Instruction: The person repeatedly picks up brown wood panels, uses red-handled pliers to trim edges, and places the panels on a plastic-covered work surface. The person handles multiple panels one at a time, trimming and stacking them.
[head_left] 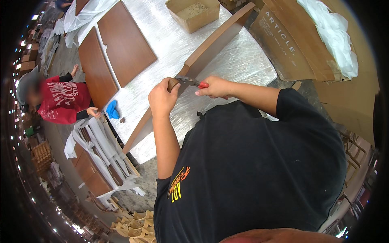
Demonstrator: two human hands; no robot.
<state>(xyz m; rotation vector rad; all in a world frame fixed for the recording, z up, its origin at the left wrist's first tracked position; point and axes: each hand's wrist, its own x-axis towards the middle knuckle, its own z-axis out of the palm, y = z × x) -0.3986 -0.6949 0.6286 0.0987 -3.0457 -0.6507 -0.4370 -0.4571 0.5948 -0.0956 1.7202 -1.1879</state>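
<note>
A long brown wooden board (221, 37) stands on its narrow edge across the table, running from far right to near left. My left hand (162, 98) is closed round its upper edge near the middle, where a notch or a small wooden piece (173, 84) shows by the thumb. My right hand (216, 87) grips red-handled pliers (202, 84). Their dark metal jaws reach left to the board's edge, close beside my left fingers. What the jaws bite on, if anything, is too small to tell.
The table (251, 60) has a shiny wrapped top. Two flat brown panels (125, 42) lie at left, near a blue glove (112, 109). An open cardboard box (192, 14) sits at the back. A person in red (65, 101) stands left; a large carton (283, 44) stands right.
</note>
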